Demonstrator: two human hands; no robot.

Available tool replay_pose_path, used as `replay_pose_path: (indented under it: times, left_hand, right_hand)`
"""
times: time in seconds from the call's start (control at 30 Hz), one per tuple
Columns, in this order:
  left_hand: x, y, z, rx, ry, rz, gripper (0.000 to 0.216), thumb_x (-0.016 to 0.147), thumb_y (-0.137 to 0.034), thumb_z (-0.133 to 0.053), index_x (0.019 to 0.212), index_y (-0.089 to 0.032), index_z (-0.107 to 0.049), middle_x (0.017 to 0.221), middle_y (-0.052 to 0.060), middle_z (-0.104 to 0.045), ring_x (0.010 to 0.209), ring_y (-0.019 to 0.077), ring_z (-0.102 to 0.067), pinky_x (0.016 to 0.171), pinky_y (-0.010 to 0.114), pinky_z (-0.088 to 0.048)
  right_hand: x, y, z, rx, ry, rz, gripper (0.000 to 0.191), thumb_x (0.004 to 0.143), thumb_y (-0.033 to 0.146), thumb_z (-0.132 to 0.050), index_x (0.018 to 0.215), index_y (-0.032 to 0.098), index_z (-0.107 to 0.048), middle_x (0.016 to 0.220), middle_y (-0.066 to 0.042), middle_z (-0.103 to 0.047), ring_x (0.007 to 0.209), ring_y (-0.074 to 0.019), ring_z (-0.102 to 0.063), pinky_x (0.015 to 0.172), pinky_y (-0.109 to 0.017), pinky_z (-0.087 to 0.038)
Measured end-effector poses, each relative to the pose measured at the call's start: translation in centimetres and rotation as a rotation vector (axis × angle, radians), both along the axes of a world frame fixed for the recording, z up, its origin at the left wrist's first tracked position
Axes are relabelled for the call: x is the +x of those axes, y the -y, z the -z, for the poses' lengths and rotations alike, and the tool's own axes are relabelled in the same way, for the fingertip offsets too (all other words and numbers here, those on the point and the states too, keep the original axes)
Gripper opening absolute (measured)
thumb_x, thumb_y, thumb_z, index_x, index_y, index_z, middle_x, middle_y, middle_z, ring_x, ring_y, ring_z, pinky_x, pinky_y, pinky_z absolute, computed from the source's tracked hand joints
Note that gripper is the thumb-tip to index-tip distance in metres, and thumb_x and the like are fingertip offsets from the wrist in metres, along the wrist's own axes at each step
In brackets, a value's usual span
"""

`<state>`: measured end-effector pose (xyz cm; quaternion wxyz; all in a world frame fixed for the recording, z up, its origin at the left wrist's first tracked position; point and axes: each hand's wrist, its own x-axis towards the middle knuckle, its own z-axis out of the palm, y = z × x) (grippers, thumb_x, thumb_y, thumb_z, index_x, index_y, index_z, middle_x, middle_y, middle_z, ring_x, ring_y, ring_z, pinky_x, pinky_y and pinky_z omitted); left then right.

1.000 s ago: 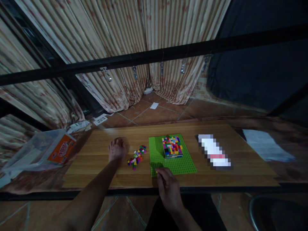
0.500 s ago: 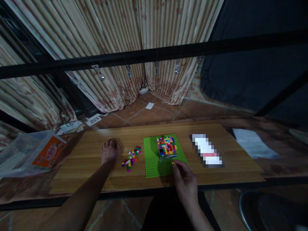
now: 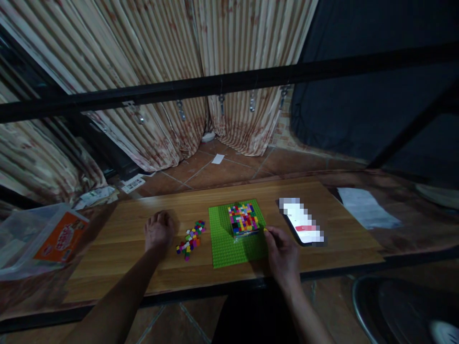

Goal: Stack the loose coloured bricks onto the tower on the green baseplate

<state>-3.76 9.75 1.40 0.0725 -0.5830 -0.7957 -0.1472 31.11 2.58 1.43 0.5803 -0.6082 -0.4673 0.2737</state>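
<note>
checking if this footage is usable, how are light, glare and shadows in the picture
Head view: dim overall; head view: the phone screen glows brightest, partly pixelated; head view: shadow on the green baseplate beside the brick block; head view: detail on the loose bricks looks soft.

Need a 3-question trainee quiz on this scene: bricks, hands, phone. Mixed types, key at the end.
1. Multiple choice: where do the loose toy bricks lie?
A) On the green baseplate
B) Between the left hand and the green baseplate
C) Under the right hand

2. True or false: the left hand holds the small yellow brick.

3. Fill in: as the wearer sees it, the smartphone lies to the ____ of the green baseplate.

Key: 1. B. 2. False; the right hand pinches it. 3. Right.
</note>
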Motion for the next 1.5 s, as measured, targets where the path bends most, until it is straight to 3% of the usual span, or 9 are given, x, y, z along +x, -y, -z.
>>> replay_pose_path:
  times: [0.27, 1.0, 1.23, 1.5]
  left_hand:
    - [0.2, 0.1, -0.2, -0.014, 0.016, -0.008, 0.042, 0.091, -0.033, -0.037, 0.122, -0.015, -0.059, 0.127, 0.015, -0.059, 0.118, 0.0295, -0.05, 0.102, 0.044, -0.039]
    - [0.3, 0.1, -0.5, -0.038, 0.006, -0.008, 0.043, 0.092, -0.034, -0.036, 0.125, -0.014, -0.057, 0.13, 0.015, -0.058, 0.119, 0.0292, -0.05, 0.102, 0.044, -0.039]
    - [0.0, -0.1, -0.2, -0.041, -0.003, -0.021, 0.044, 0.092, -0.035, -0.036, 0.125, -0.015, -0.057, 0.129, 0.015, -0.058, 0.119, 0.0291, -0.051, 0.101, 0.044, -0.04]
    - [0.1, 0.0, -0.3, -0.037, -0.009, -0.017, 0.044, 0.092, -0.034, -0.035, 0.125, -0.015, -0.057, 0.129, 0.014, -0.059, 0.119, 0.0295, -0.051, 0.101, 0.044, -0.04]
  right_hand:
    - [0.0, 0.8, 1.1, -0.071, -0.05, 0.008, 0.032, 0.086, 0.046, -0.059, 0.098, 0.018, -0.07, 0.097, -0.01, -0.074, 0.091, -0.0244, -0.069, 0.081, -0.038, -0.053]
    - [-0.9, 0.5, 1.0, -0.058, -0.083, -0.012, 0.029, 0.084, 0.043, -0.059, 0.094, 0.019, -0.072, 0.097, -0.01, -0.073, 0.092, -0.0237, -0.068, 0.083, -0.037, -0.052]
    - [-0.6, -0.4, 1.0, -0.088, -0.002, 0.002, 0.035, 0.083, 0.039, -0.052, 0.101, 0.016, -0.071, 0.102, -0.012, -0.074, 0.094, -0.0258, -0.069, 0.084, -0.04, -0.052]
    - [-0.6, -1.2, 0.7, -0.131, 0.288, -0.038, 0.041, 0.082, 0.031, -0.045, 0.105, 0.015, -0.074, 0.104, -0.013, -0.074, 0.094, -0.0267, -0.069, 0.086, -0.04, -0.052]
